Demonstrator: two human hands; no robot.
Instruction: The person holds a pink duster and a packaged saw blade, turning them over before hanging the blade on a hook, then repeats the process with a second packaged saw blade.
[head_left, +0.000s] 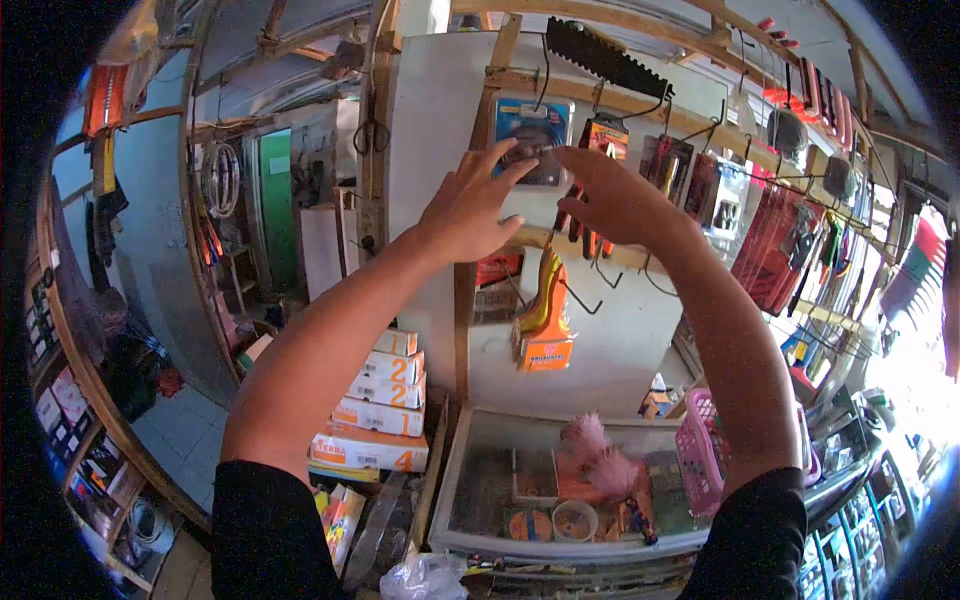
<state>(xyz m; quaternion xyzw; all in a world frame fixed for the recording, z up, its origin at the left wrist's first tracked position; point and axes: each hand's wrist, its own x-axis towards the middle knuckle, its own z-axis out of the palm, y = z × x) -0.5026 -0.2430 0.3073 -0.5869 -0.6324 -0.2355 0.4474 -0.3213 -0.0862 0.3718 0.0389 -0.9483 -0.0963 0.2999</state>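
A blister pack (pixel 535 117) with a blue card and a dark item inside hangs on the white wall board. My left hand (pixel 472 203) is raised at its lower left, fingers spread and overlapping the pack in this view. From the other side my right hand (pixel 612 197) reaches in, fingertips at the pack's right edge and thumb apart. Just behind the right hand hang pliers (pixel 593 240) with red-orange handles, partly hidden by it. Lower down, a paintbrush (pixel 545 315) with a yellow handle and orange sleeve hangs below both hands.
A black saw blade (pixel 608 62) hangs above. Wire hooks (pixel 583 300) jut from the board. Below stands a glass display case (pixel 490 440) with a pink basket (pixel 700 450) on its right. White-orange boxes (pixel 375 450) are stacked left. Packaged tools (pixel 775 250) hang right.
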